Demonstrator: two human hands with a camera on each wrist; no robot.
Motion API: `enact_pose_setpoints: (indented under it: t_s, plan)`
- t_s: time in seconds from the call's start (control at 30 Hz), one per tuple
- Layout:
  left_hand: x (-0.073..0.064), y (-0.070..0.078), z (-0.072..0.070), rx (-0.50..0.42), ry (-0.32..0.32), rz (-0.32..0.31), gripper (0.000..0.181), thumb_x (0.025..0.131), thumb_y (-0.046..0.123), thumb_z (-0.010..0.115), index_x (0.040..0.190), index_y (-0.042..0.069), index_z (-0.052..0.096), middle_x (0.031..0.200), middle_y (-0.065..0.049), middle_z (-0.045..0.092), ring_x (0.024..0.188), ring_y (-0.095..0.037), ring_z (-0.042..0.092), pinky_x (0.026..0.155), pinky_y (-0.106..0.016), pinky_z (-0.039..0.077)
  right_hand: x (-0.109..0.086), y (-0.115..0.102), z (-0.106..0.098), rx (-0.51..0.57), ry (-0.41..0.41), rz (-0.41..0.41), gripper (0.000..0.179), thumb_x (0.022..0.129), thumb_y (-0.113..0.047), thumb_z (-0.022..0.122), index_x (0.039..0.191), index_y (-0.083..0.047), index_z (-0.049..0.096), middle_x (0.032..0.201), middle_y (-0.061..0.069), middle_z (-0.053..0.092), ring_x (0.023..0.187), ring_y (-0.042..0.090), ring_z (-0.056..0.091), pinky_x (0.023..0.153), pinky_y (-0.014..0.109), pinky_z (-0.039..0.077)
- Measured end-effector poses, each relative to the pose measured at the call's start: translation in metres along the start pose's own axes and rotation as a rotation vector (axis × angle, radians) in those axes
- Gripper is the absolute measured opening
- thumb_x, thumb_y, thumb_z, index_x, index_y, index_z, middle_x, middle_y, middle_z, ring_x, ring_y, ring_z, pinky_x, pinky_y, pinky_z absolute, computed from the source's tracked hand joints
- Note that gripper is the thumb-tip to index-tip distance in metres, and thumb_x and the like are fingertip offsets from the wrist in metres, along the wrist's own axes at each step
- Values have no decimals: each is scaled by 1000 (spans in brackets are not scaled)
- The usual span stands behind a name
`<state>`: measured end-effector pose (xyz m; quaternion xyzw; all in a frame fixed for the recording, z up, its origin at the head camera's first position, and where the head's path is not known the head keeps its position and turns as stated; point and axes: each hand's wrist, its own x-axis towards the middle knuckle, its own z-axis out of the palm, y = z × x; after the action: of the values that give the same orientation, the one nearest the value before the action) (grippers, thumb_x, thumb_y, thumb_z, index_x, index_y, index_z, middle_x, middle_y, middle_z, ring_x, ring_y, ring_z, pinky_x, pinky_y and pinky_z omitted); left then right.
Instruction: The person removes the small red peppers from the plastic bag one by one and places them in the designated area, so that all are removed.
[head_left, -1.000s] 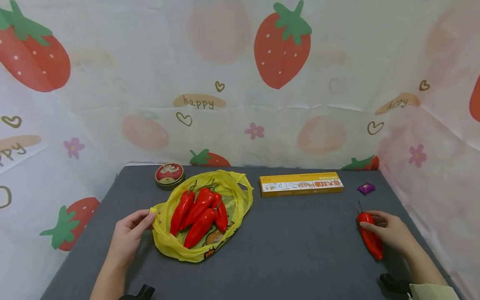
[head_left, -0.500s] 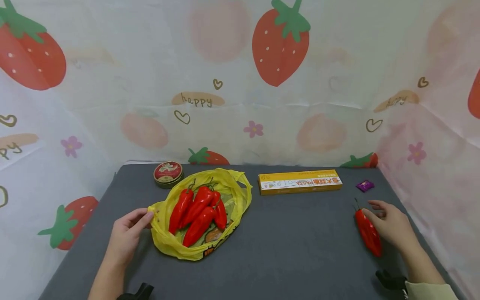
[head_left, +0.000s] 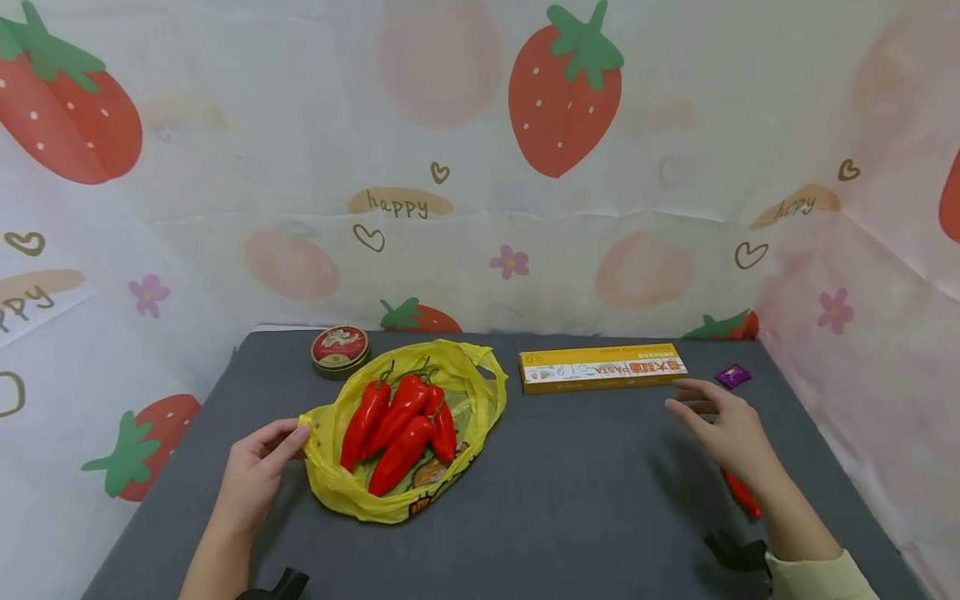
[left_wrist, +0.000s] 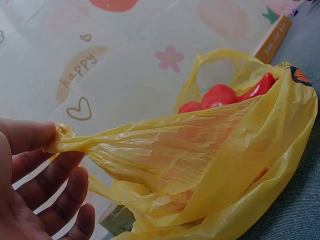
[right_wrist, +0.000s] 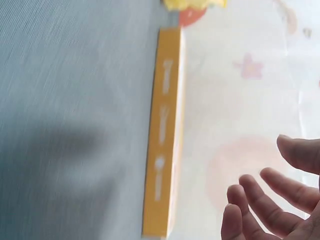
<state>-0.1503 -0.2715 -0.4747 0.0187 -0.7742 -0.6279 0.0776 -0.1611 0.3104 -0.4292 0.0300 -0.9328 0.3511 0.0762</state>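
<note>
My left hand [head_left: 258,468] pinches the left edge of a yellow plastic bag [head_left: 327,492], whose mouth lies open on the table. Several red peppers [head_left: 402,454] rest inside it, stems toward the back. In the left wrist view the bag's gathered corner [left_wrist: 65,142] is between thumb and forefinger. My right hand [head_left: 723,429] is raised over the table at the right, fingers apart and holding nothing. Behind its wrist, a lone red pepper [head_left: 741,493] lies on the table, mostly hidden by the hand and forearm. The right wrist view shows empty, spread fingers [right_wrist: 270,212].
A yellow pasta box [head_left: 603,369] lies at the back, just beyond the right hand. Right of it sits a small purple packet [head_left: 732,376]. A round red-topped tin [head_left: 340,350] stands behind the bag. Printed cloth walls border the grey table [head_left: 570,492].
My right hand has let go of the lone pepper, risen and moved left toward the pasta box. The pepper stays on the table. My left hand keeps its grip on the bag.
</note>
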Motion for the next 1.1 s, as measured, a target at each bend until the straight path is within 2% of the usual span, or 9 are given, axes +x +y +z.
enact_pose_setpoints:
  t_s: [0.13, 0.3, 0.5, 0.73, 0.9, 1.1]
  plan:
    - [0, 0, 0, 17, 2, -2, 37, 101, 25, 63, 118, -8, 65, 94, 12, 70, 81, -9, 65, 76, -21, 57, 2, -22, 21, 57, -21, -51, 47, 99, -36, 66, 136, -8, 59, 120, 17, 68, 107, 38, 67, 81, 51, 58]
    - [0, 1, 0, 38, 5, -2, 38, 102, 27, 62, 118, -7, 66, 95, 12, 70, 82, -10, 64, 78, -21, 57, 3, -46, 48, 105, -45, -115, 41, 97, -30, 70, 133, -12, 62, 116, 11, 71, 101, 28, 70, 86, 48, 58]
    - [-2, 1, 0, 35, 16, -19, 39, 102, 25, 63, 119, -9, 65, 93, 13, 69, 81, -10, 65, 77, -21, 57, 7, -71, 74, 176, -102, -157, 40, 95, -31, 72, 130, -14, 64, 114, 7, 71, 99, 21, 69, 86, 44, 58]
    - [-2, 2, -2, 56, 20, -37, 38, 102, 25, 63, 119, -8, 66, 92, 13, 68, 81, -10, 64, 76, -22, 57, 13, -95, 101, 225, -176, -136, 45, 92, -31, 75, 132, -14, 64, 116, 4, 70, 99, 18, 68, 83, 38, 57]
    - [-2, 1, -3, 79, 13, -47, 39, 102, 27, 62, 118, -8, 66, 91, 14, 68, 81, -9, 64, 77, -23, 57, 22, -108, 119, 259, -212, -109, 42, 91, -33, 76, 129, -17, 67, 112, 0, 72, 98, 17, 69, 80, 35, 57]
    - [-2, 0, -4, 79, 20, -57, 38, 102, 26, 62, 118, -9, 66, 89, 13, 68, 80, -9, 64, 76, -23, 57, 35, -121, 143, 326, -260, -101, 45, 90, -35, 77, 128, -12, 67, 106, -1, 73, 96, 16, 68, 81, 36, 56]
